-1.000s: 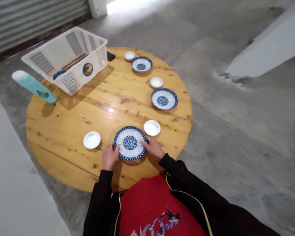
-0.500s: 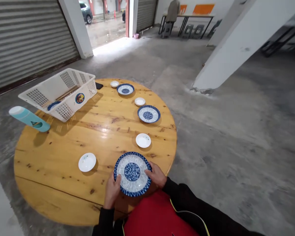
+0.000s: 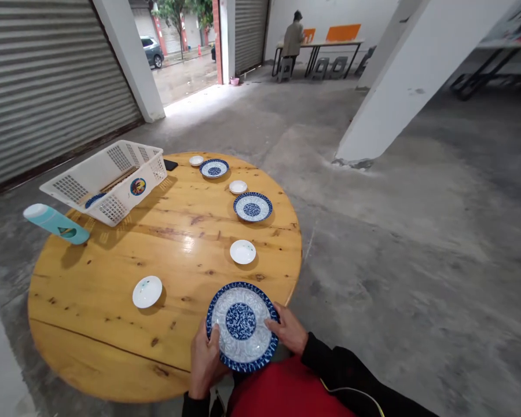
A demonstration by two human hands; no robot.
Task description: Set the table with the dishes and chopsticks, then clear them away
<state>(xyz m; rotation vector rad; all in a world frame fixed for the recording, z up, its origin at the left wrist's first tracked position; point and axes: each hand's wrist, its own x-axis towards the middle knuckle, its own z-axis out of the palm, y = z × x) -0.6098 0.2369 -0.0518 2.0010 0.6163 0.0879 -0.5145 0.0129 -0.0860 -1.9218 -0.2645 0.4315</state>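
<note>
Both my hands hold a blue-and-white patterned plate (image 3: 242, 325) at the near edge of a round wooden table (image 3: 113, 324). My left hand (image 3: 205, 362) grips its left rim with the thumb on top. My right hand (image 3: 290, 330) grips the right rim. The plate looks lifted and overhangs the table's edge toward my red apron. Two more patterned plates (image 3: 252, 207) (image 3: 214, 168) lie along the table's right side, each with a small white saucer (image 3: 242, 252) (image 3: 238, 186) near it. Another white saucer (image 3: 146, 291) lies to the left.
A white plastic basket (image 3: 104, 182) stands at the table's far left, a teal bottle (image 3: 55, 223) beside it. A dark phone (image 3: 170, 165) lies behind the basket. A white pillar (image 3: 386, 81) rises at the right. A person stands at a distant table (image 3: 293, 40).
The plate has come from flat on the table toward me, over the near edge, with both hands on its rim. My view has tilted up, showing more of the hall.
</note>
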